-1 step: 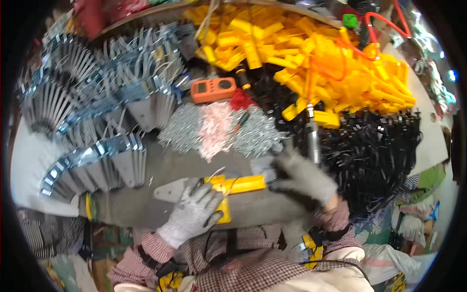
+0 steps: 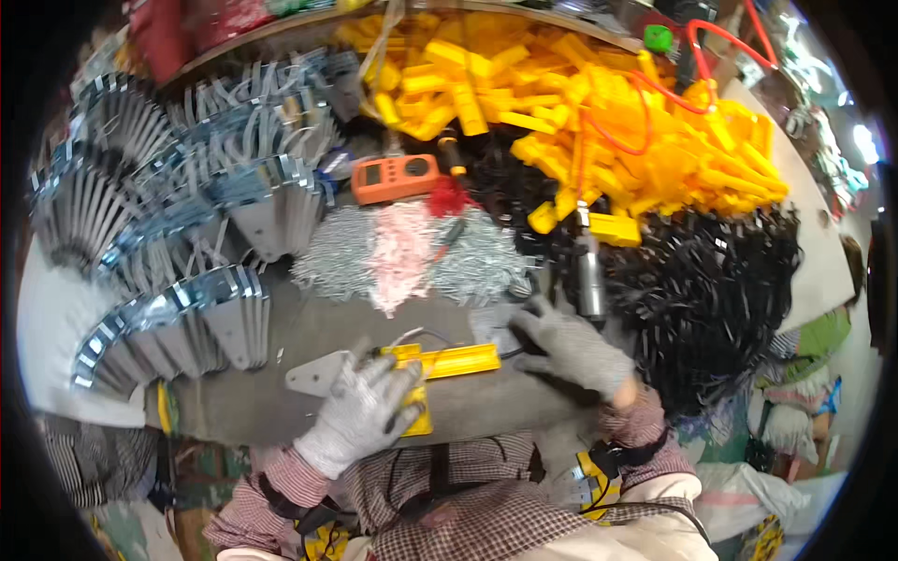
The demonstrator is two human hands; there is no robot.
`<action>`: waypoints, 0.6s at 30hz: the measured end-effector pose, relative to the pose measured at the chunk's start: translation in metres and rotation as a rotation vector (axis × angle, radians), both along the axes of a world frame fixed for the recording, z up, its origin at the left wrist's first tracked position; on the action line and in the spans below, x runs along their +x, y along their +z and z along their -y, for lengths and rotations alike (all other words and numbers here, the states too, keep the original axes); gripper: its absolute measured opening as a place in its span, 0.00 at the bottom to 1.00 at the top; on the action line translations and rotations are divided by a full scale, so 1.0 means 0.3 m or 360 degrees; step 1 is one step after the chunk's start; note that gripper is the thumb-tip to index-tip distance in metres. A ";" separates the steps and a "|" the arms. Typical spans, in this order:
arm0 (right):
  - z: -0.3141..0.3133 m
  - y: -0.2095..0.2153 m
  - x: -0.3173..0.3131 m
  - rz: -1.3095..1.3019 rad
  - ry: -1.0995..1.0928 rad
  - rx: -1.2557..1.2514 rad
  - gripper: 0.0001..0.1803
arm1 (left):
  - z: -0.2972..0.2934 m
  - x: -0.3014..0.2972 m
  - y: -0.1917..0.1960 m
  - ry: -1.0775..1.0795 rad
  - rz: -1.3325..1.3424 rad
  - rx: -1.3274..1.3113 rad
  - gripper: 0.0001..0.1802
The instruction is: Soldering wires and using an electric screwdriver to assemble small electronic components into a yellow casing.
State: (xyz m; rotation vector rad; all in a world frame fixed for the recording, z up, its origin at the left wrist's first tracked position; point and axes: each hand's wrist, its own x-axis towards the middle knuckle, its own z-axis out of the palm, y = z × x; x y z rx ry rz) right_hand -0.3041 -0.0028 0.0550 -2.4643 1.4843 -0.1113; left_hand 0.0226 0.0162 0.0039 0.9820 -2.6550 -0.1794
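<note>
My left hand point(image 2: 360, 411), in a grey work glove, is closed over a yellow plastic part point(image 2: 460, 361) shaped like a T lying on the bench. A flat grey metal plate point(image 2: 318, 374) with small holes sticks out to the left from under that hand. A thin wire point(image 2: 421, 332) loops over the top of the yellow part. To its right, my gloved right hand point(image 2: 578, 351) hovers with thumb and fingers apart, slightly blurred. The thumb is close to a short black cord point(image 2: 511, 353) at the yellow part's right end; I cannot tell whether they touch.
Grey metal plates point(image 2: 224, 318) stand in rows at left. Silver screws point(image 2: 341, 257) and pink pieces point(image 2: 399, 257) lie ahead, below an orange multimeter point(image 2: 395, 178). Yellow parts point(image 2: 683, 159) pile up behind black pieces point(image 2: 711, 290). A powered screwdriver point(image 2: 590, 276) hangs on a red hose.
The whole view has shifted slightly. Both hands keep nearly the same places around the yellow plastic part, and the right hand looks less blurred.
</note>
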 end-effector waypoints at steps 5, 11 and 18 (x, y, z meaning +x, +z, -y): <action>0.026 0.059 0.038 0.0472 -0.0027 -0.0055 0.17 | 0.275 -0.208 0.186 0.0211 0.0156 0.0538 0.30; -0.070 -0.059 0.000 0.0492 -0.0091 0.0013 0.17 | 0.135 -0.131 0.114 0.0114 -0.0154 0.0101 0.12; -0.042 -0.077 0.057 0.0454 -0.0124 0.0185 0.17 | -0.024 -0.063 -0.085 0.0229 -0.0128 -0.0484 0.22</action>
